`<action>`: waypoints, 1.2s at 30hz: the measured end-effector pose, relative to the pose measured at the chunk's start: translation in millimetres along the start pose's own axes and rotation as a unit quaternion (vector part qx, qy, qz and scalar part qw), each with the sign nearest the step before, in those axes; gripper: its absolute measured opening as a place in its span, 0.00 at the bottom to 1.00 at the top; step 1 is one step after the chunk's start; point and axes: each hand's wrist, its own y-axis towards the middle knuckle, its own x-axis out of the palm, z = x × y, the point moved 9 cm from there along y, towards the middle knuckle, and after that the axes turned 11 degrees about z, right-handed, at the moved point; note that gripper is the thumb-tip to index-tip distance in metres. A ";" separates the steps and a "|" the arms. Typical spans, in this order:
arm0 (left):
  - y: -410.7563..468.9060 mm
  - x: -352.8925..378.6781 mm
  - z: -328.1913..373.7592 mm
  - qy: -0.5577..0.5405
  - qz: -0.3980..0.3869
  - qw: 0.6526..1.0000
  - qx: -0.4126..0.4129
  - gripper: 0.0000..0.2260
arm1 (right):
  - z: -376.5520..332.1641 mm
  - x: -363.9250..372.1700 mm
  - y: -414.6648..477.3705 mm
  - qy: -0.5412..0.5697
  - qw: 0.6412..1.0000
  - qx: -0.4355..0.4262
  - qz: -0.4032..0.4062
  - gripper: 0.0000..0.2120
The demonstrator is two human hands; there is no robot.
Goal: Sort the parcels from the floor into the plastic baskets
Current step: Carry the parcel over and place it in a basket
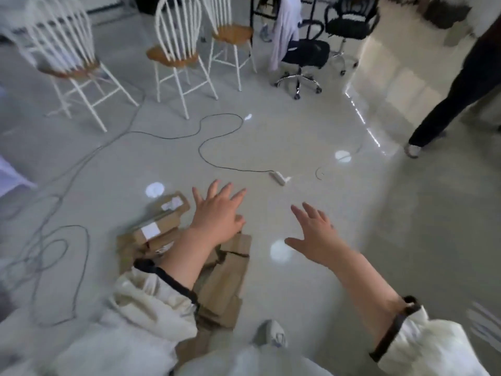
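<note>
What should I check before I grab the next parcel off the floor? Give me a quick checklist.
1. Hands free: left hand and right hand are spread and hold nothing. Ok.
2. Parcels in reach: the parcel pile lies right under the left hand. Ok.
3. Basket located: no plastic basket is in view. Cannot tell.
4. Floor free of trip hazards: a black cable and power strip lie ahead, with loose cables to the left. Not ok.
5. Other people clear: another person's leg is at the far right, well apart from the pile. Ok.
</note>
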 end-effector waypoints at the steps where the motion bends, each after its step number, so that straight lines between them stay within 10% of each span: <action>1: -0.8 5.2 -12.6 0.002 0.002 1.000 -0.019 0.30 | -11.5 5.0 12.6 -0.004 1.000 -0.026 -0.008 0.37; 13: -14.0 147.0 -137.8 -0.004 0.019 0.990 -0.138 0.29 | -102.4 183.2 120.0 0.057 0.989 -0.100 -0.091 0.34; 26: -101.0 625.9 -250.0 -0.034 -0.082 0.945 -0.314 0.38 | -63.0 611.1 269.5 0.048 0.986 -0.096 -0.131 0.30; 30: -68.2 669.9 -256.8 -0.044 -0.043 0.953 -0.295 0.38 | -83.1 680.5 293.5 0.032 0.972 -0.180 -0.145 0.15; 36: -82.3 681.2 -259.6 -0.070 -0.096 0.941 -0.317 0.38 | -89.1 696.7 293.9 -0.002 0.966 -0.215 -0.146 0.22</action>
